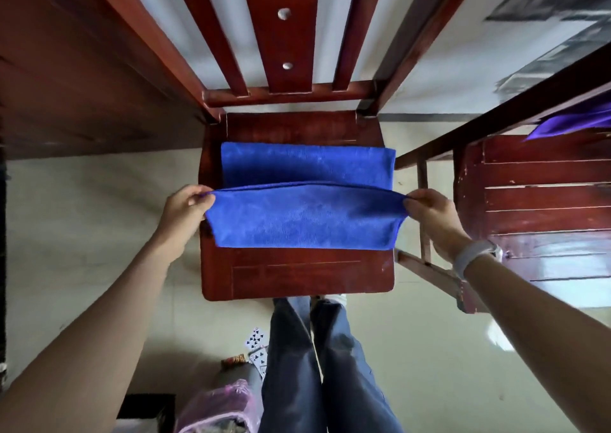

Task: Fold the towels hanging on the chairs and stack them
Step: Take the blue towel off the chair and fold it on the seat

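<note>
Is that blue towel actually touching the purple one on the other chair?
Apart. In the head view the blue towel lies over the middle chair's seat, while the purple towel hangs on the neighbouring chair, floor showing between them.

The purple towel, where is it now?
In the head view, the purple towel lies far right, on the second chair, beside the chair with the blue towel.

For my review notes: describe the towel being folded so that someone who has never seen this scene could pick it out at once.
Find the dark red wooden chair in the middle, seat facing the camera. On its seat lies the blue towel, its ends pinched by the left hand and the right hand. The only other cloth, a purple towel, sits on the neighbouring chair to the right.
</note>
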Demonstrator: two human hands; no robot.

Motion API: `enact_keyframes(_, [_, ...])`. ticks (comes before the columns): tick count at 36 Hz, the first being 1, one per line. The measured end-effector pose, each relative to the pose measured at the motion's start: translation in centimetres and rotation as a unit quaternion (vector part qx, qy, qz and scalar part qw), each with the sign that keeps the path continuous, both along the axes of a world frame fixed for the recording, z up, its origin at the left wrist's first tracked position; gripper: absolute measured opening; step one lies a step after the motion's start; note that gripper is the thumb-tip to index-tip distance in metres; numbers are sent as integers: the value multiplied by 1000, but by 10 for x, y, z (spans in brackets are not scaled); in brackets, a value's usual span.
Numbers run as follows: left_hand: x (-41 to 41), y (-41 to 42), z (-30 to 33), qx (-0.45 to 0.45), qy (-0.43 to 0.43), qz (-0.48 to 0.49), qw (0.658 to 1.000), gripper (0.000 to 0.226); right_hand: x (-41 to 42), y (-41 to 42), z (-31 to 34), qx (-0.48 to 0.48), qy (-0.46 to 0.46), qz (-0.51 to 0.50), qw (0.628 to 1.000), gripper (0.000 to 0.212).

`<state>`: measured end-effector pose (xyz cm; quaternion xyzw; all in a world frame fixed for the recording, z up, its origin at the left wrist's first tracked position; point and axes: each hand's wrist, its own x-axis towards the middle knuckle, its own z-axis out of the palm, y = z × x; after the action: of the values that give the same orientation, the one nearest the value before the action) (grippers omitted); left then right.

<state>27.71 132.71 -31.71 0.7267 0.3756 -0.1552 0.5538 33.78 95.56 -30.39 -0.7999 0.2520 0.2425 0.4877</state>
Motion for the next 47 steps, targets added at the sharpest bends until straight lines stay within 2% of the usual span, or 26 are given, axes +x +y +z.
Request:
enact_keyframes(4, [33, 5, -20, 10, -23, 7, 1000, 24, 31, 11, -20, 21, -20, -53, 998, 22])
enact_keyframes(7, [52, 6, -33, 12, -34, 29, 999, 22, 48, 16, -33, 11, -42, -57, 997, 12])
enact_keyframes(14, [83, 12, -66, 39, -64, 43, 996, 15, 74, 22, -63, -21, -52, -96, 994, 18])
enact_keyframes(28, [100, 16, -97, 131, -23, 31, 991, 17, 89, 28, -88, -103, -50, -69, 991, 22])
enact_keyframes(34, [98, 13, -95, 164, -37, -2, 986, 15, 85, 29, -84, -142, -56, -56, 987, 26])
enact_keyframes(37, [95, 15, -94, 147, -53, -25, 987, 16, 77, 34, -79, -216, -150, 16, 965, 30])
enact_keyframes(41, [93, 19, -92, 176, -77, -65, 979, 14, 68, 59, -73, -300, -229, 238, 895, 33])
enact_keyframes(44, [94, 18, -90, 202, -102, -90, 970, 12, 67, 90, -75, -280, -294, 336, 850, 30])
enact_keyframes(47, [93, 17, -90, 204, -115, -97, 967, 11, 68, 122, -81, -268, -314, 385, 825, 31])
